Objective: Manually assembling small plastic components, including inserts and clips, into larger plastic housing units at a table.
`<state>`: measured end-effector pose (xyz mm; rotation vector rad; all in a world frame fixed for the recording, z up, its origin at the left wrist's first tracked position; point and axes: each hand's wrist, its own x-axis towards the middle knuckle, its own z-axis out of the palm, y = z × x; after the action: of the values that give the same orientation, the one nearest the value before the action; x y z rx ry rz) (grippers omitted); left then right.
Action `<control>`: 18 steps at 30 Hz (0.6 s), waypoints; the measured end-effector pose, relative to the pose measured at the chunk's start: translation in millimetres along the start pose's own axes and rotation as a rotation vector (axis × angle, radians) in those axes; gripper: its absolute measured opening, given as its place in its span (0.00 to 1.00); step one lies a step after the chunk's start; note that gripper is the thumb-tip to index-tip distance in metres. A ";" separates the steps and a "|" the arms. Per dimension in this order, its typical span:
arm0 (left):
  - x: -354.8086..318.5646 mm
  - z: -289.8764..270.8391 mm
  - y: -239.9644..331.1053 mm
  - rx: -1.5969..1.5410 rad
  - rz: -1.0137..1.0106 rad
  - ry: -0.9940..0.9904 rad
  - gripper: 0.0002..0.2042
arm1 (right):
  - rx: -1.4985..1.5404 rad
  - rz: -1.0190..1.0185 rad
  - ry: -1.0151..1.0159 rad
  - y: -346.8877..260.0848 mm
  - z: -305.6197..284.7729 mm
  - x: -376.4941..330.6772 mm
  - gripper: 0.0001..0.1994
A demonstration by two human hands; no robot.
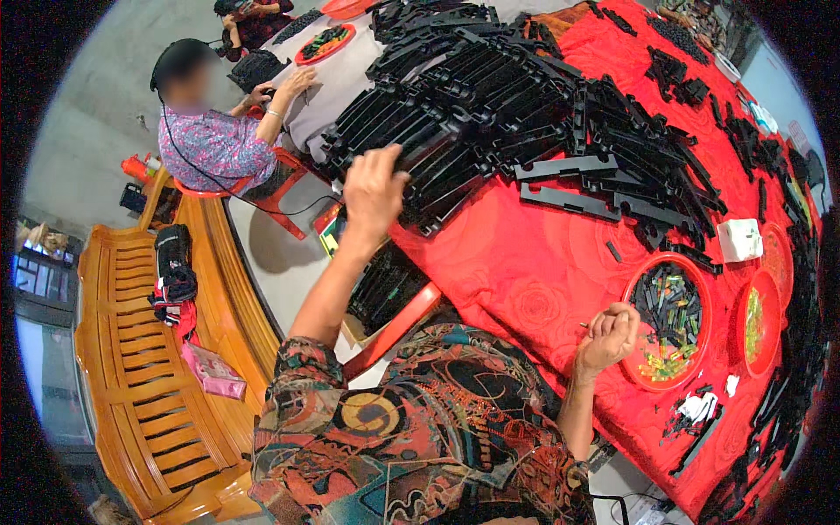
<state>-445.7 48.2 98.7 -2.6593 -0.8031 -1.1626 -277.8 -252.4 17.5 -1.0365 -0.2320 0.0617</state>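
My left hand (374,192) is stretched forward over the near-left edge of a large heap of long black plastic strips (429,131). Its fingers look slightly bent and apart, with nothing visible in them; whether they touch the strips I cannot tell. Closed, palm side partly turned in, my right hand (608,337) hovers above the red cloth. A tiny dark tip shows by its fingers, too small to name. Just right of that hand sits a red plastic basin (628,306) holding small black strips and yellow-green pieces.
A second red basin (774,337) with yellow pieces and a white block (740,240) stand at the right. Red patterned cloth (525,289) covers the table. Another person (210,144) sits at the far left, near a wooden bench (131,350). A red stool edge (394,328) lies close to me.
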 end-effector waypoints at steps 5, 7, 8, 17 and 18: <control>2.7 20.0 -63.7 0.158 -0.088 -0.078 0.21 | -0.005 0.077 -0.037 8.6 1.4 -7.5 0.10; 2.3 30.5 -71.4 0.188 -0.126 -0.093 0.21 | -0.009 0.090 -0.044 7.4 -1.9 -10.1 0.10; 1.5 34.2 -72.8 0.182 -0.124 -0.095 0.21 | -0.011 0.107 -0.057 6.9 -3.5 -10.8 0.10; 17.5 30.0 -1.3 0.177 0.074 0.095 0.17 | 0.049 0.228 0.051 15.6 -1.1 -16.3 0.10; 18.0 36.9 15.7 0.069 0.136 0.067 0.15 | 0.066 0.245 0.050 15.8 -1.7 -16.3 0.10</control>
<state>-403.6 54.1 87.3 -2.5594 -0.6293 -1.1620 -292.4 -248.4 0.5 -0.9953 -0.0557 0.2628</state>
